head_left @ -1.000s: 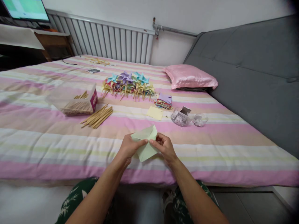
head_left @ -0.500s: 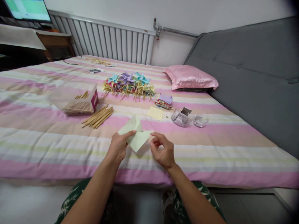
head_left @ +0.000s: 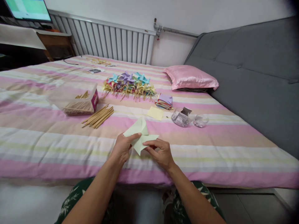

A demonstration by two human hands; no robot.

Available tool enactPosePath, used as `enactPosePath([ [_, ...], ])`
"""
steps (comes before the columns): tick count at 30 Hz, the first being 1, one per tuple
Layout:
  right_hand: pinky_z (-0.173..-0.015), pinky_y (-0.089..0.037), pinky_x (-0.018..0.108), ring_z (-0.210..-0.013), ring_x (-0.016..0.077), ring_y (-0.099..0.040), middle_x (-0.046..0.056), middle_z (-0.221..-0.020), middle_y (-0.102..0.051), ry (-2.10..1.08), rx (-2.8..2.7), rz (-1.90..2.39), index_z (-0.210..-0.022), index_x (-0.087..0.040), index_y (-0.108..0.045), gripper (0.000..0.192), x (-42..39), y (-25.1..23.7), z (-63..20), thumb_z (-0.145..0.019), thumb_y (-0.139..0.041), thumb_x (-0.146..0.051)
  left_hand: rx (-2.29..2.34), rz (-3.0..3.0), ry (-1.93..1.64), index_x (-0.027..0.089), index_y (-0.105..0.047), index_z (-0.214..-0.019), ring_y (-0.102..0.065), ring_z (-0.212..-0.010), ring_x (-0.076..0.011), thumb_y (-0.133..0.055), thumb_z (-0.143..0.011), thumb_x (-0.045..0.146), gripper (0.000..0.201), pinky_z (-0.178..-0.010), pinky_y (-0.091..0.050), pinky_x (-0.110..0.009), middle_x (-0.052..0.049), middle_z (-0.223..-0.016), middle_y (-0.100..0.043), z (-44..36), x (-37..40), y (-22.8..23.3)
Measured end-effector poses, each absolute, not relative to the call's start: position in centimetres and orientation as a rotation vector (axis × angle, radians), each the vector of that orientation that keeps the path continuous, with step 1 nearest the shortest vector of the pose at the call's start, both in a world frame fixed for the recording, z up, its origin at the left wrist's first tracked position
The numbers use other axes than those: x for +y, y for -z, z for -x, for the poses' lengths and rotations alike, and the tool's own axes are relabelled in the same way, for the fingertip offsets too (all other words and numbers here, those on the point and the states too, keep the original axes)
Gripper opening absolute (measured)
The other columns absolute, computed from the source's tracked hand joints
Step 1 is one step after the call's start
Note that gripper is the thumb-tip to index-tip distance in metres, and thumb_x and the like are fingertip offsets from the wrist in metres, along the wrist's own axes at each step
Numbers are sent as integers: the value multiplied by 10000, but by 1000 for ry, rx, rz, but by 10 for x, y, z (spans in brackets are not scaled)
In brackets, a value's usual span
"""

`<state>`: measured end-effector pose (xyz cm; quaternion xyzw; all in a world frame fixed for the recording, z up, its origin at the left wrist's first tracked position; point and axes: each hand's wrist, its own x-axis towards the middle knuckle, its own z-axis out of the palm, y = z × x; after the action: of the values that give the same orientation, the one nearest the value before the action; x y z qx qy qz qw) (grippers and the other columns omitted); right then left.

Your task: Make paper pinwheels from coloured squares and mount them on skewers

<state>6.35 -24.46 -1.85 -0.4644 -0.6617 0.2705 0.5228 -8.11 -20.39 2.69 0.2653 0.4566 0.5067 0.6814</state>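
Back on the paper (head_left: 140, 137) since half a second ago: right hand (head_left: 158, 153), which then hovered apart. Head view: left hand (head_left: 122, 147) pinching the pale green sheet's left fold, right fingertips (head_left: 146, 143) pinching its lower right flap. Paper lifted just above the striped bed (head_left: 46, 140). Beyond the grip: yellow sheet (head_left: 154, 113), loose sticks (head_left: 98, 116), plastic box (head_left: 74, 99), pinwheels (head_left: 128, 83).

Matt pale green folded paper sheet (head_left: 140, 137) lies low centre; the striped pink cloth bedspread (head_left: 46, 137) looks soft, the pink satin pillow (head_left: 191, 77) glossy, the thin wooden sticks (head_left: 98, 116) matt.
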Motion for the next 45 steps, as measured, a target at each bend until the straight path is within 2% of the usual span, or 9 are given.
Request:
enactPosePath([
  [7, -567, -504, 277, -605, 157, -614, 35, -707, -677, -744, -1351, 1157, -755, -230, -720, 130, -243, 20, -62, -712, -699, -351, 997, -655, -1140, 85, -700, -786, -612, -573, -151, -792, -466, 149, 339, -556, -480, -251, -49, -678, -705, 77, -207, -23],
  [13, -587, -496, 257, -891, 206, -626, 80, -983, -649, -683, -1334, 1152, -695, -216, -703, 128, -241, 19, -62, -735, -672, -333, 1031, -700, -1179, 100, -705, -790, -604, -577, -139, -800, -469, 173, 342, -561, -466, -243, -36, -691, -708, 74, -207, -17],
  [22, -541, -475, 239, -851, 197, -633, 93, -992, -638, -656, -1318, 1236, -647, -193, -675, 170, -240, 19, -61, -739, -650, -333, 1056, -809, -1211, 98, -697, -790, -608, -609, -163, -814, -450, 222, 380, -595, -462, -272, -54, -719, -707, 71, -209, -14],
  [32, -505, -445, 218, -760, 161, -614, 90, -1000, -626, -645, -1300, 1273, -617, -166, -633, 206, -237, 24, -61, -726, -644, -340, 1093, -886, -1190, 97, -682, -780, -575, -570, -131, -803, -489, 239, 346, -548, -440, -235, -29, -672, -685, 69, -211, -14],
  [37, -524, -446, 223, -823, 182, -611, 93, -1019, -629, -663, -1293, 1267, -624, -166, -626, 201, -237, 26, -61, -731, -641, -335, 1120, -882, -1191, 88, -679, -759, -565, -551, -125, -801, -483, 213, 327, -529, -441, -227, -29, -649, -679, 67, -213, -16],
  [45, -554, -442, 230, -780, 166, -614, 92, -1013, -639, -712, -1256, 1268, -587, -160, -623, 219, -237, 24, -63, -734, -641, -320, 1071, -909, -1195, 93, -691, -767, -585, -561, -128, -803, -495, 226, 323, -543, -456, -221, -36, -658, -693, 66, -211, -13],
])
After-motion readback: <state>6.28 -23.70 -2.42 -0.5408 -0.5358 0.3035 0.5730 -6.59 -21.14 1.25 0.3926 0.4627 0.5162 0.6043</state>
